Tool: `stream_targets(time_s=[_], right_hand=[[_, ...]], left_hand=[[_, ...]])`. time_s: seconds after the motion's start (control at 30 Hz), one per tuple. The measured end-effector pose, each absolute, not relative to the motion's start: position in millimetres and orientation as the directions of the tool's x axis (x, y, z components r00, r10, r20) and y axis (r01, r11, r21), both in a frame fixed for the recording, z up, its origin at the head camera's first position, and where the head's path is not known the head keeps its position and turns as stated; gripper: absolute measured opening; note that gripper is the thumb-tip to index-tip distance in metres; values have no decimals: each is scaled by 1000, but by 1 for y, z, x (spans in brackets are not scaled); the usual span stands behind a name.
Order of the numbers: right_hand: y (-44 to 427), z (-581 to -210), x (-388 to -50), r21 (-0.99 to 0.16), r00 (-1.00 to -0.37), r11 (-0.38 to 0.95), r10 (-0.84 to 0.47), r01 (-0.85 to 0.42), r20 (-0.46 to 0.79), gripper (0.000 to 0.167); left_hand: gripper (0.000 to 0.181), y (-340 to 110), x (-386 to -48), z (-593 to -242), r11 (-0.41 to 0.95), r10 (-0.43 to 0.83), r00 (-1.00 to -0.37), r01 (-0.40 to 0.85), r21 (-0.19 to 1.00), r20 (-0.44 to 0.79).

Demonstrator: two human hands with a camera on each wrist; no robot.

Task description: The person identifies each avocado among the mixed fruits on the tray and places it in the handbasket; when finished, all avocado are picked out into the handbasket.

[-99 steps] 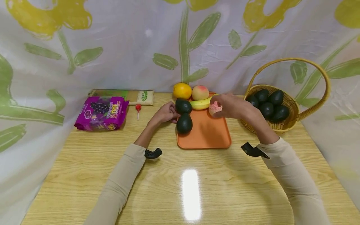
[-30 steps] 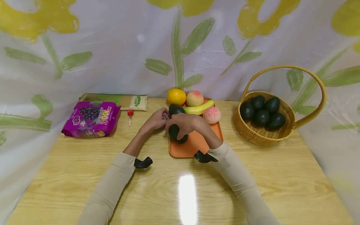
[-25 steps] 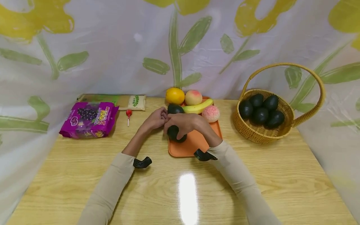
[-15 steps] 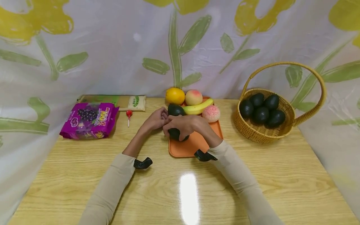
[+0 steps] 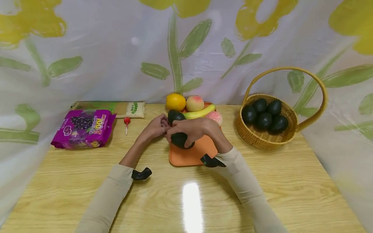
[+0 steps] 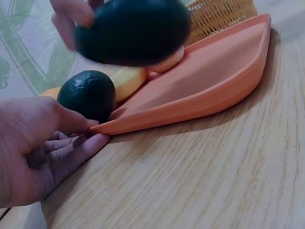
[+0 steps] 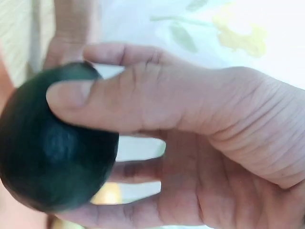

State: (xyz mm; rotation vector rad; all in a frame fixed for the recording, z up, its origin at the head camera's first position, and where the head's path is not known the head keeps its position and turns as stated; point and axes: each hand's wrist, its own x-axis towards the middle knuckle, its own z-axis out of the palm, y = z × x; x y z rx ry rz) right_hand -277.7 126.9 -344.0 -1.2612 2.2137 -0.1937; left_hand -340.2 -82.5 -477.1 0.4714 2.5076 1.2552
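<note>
My right hand (image 5: 195, 127) grips a dark green avocado (image 5: 180, 140), thumb on one side and fingers on the other. In the left wrist view that avocado (image 6: 133, 33) hangs above the orange tray (image 6: 205, 100). My left hand (image 5: 155, 127) pinches the tray's left rim between thumb and fingers. A second avocado (image 6: 88, 95) lies at that rim, right by the left fingertips. A banana (image 5: 199, 113), a pink speckled peach (image 5: 215, 116), a paler peach (image 5: 195, 103) and a yellow-orange fruit (image 5: 175, 102) sit at the tray's far end, the peach partly hidden by my right hand.
A wicker basket (image 5: 259, 139) with a tall handle stands on the right, holding several avocados (image 5: 264, 120). On the left lie a purple grape-printed bag (image 5: 83, 129), a flat brown packet (image 5: 135, 110) and a red lollipop (image 5: 127, 121). A cloth wall closes off the back.
The pink peach, earlier in my right hand, now lies on the tray by the banana. My right hand has moved left and taken the nearer avocado. The left hand stays at the rim.
</note>
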Motion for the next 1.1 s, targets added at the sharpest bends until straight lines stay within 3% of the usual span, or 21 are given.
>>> stream_targets(time_s=[0.17, 0.47, 0.7, 0.87, 1.1], right_hand=[[143, -327, -271, -450, -418, 520, -853, -726, -312, 66], [190, -294, -255, -456, -568, 528, -821, -716, -58, 65], [223, -284, -244, -456, -672, 557, -728, -694, 134, 71], [250, -279, -238, -454, -744, 614, -641, -645, 190, 69], [287, -270, -225, -358, -784, 698, -559, -621, 269, 75]], left_hand=[[31, -85, -340, -474, 549, 416, -901, 144, 823, -120], [36, -82, -334, -475, 390, 419, -892, 12, 921, -166], [35, -88, -330, -480, 368, 411, -894, -17, 930, -179], [35, -89, -329, -480, 354, 416, -889, -33, 935, -189], [36, -80, -333, -476, 347, 433, -884, -14, 938, -174]])
